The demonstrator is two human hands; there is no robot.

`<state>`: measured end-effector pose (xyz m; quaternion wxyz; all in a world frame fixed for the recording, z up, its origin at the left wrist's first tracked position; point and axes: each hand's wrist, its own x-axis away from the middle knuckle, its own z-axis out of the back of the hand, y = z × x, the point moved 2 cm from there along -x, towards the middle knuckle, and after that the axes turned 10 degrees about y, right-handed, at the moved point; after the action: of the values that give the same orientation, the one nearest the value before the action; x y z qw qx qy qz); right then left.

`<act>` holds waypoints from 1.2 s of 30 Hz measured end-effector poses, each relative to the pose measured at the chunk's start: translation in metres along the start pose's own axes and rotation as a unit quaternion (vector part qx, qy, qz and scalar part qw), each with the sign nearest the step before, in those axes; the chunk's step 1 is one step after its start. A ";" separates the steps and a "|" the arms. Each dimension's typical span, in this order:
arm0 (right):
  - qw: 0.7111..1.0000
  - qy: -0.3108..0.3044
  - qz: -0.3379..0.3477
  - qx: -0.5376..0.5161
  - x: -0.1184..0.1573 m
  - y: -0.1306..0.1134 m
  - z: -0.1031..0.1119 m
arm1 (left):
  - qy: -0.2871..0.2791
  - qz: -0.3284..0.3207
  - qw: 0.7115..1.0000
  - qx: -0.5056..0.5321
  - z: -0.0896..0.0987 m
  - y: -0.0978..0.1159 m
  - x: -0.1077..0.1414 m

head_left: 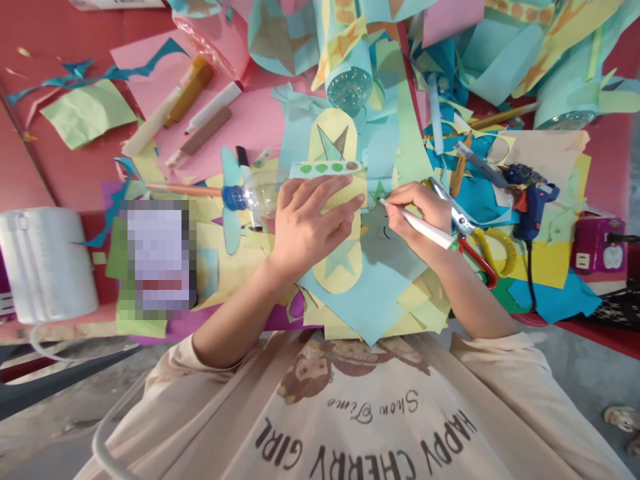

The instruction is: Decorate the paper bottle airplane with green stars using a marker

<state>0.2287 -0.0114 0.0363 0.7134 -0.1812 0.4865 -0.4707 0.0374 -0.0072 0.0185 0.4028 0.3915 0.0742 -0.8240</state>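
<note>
While a small green star (379, 192) is being marked on a pale-blue paper band (383, 150), as it appears from the head view, a white marker with a green end (427, 230) is gripped by the right hand (421, 208), its fingers closed around the barrel and its tip set at the star. By the left hand (307, 223), the clear plastic bottle with a blue cap (239, 197) is pressed from above, the fingers slightly apart and laid over the papered body; nothing is seen clamped between them. The bottle lies on its side in the middle of the scene, its cap pointing left, with a yellow paper strip with rounded ends (334, 118) running near to far beneath the left hand. The step in hand is judged to be inking of the star, and steady support of the bottle and short, controlled strokes within the outline seem to be called for. To the right, silver scissor blades (463, 222) are seen just beside the right hand, with a blue glue gun (529, 217) farther right; to the far left, a brown marker (204, 136) is laid on pink paper (250, 123).
</note>
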 end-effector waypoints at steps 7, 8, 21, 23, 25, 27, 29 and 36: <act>1.000 0.004 -0.013 -0.005 0.001 0.001 0.000 | -0.005 0.000 1.000 -0.003 0.000 0.000 -0.001; 1.000 0.015 -0.017 -0.009 0.001 0.002 -0.001 | -0.003 -0.003 1.000 -0.003 0.001 0.000 -0.001; 1.000 -0.002 -0.022 -0.011 0.000 0.001 0.000 | 0.001 0.012 1.000 0.027 0.000 -0.001 0.000; 0.999 0.020 -0.030 -0.023 0.002 0.003 -0.001 | 0.001 0.007 1.000 0.019 0.000 -0.001 -0.001; 0.998 0.037 -0.037 -0.027 0.004 0.005 -0.002 | 0.000 -0.001 1.000 0.003 0.000 0.000 -0.001; 0.998 0.043 -0.043 -0.025 0.005 0.005 -0.003 | -0.010 0.003 1.000 0.001 0.000 0.000 -0.001; 0.998 0.041 -0.040 -0.024 0.004 0.004 -0.003 | -0.022 0.017 0.999 0.016 0.000 0.000 0.000; 1.000 0.004 -0.020 -0.014 0.001 -0.002 -0.001 | -0.011 0.018 1.000 0.019 0.000 0.000 -0.001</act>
<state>0.2268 -0.0131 0.0366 0.6996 -0.1988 0.4918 -0.4786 0.0378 -0.0068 0.0189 0.4111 0.3913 0.0474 -0.8220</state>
